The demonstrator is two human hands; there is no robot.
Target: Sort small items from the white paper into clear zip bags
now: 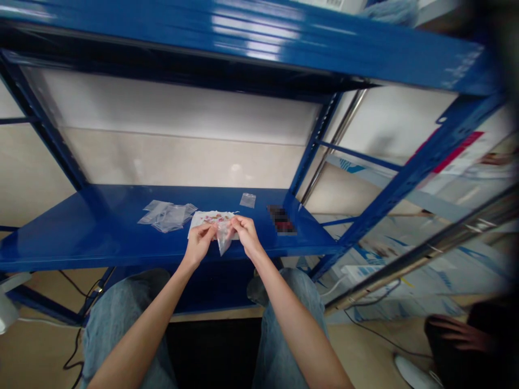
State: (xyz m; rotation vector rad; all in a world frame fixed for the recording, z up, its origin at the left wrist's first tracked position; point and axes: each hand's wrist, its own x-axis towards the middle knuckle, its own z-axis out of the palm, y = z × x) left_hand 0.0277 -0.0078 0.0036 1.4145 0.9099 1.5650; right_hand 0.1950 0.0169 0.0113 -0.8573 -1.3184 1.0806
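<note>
Both of my hands pinch the upper edge of a small clear plastic bag (223,241), which hangs at the front edge of the blue shelf. My left hand (199,241) has its left side and my right hand (244,232) its right side. Behind the bag lies a white sheet (199,218) with several small pink and reddish pieces (219,216) on it. A loose pile of clear bags (168,215) lies left of the sheet. One more flat bag (247,200) rests further back, to the right.
A dark pixelated rectangular object (281,219) lies on the right of the blue shelf (113,232). An upper blue beam (162,32) runs overhead, with posts at both sides. Another person's hand (462,333) shows at the lower right. Cables lie on the floor.
</note>
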